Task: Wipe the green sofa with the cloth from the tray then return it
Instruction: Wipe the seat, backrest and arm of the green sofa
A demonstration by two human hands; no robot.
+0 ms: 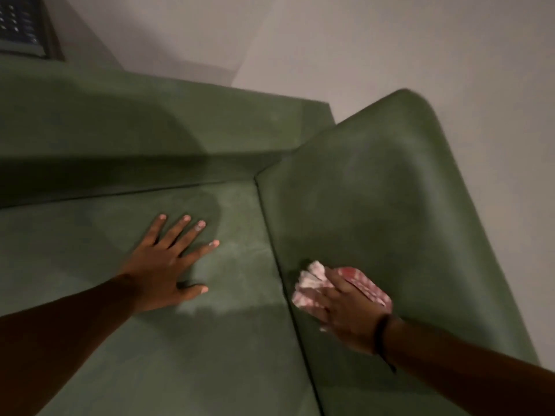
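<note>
The green sofa [375, 187] fills most of the view, with its seat cushion on the left and a padded armrest on the right. My right hand [348, 313] presses a red-and-white checked cloth [312, 283] against the inner face of the armrest, close to the seam with the seat. The cloth is bunched under my fingers and shows on both sides of them. My left hand [168, 262] lies flat on the seat cushion with its fingers spread and nothing in it. The tray is not in view.
A pale wall [360, 40] rises behind the sofa back and beside the armrest. A dark framed object [24, 25] sits at the top left corner above the backrest. A dark band circles my right wrist [380, 331].
</note>
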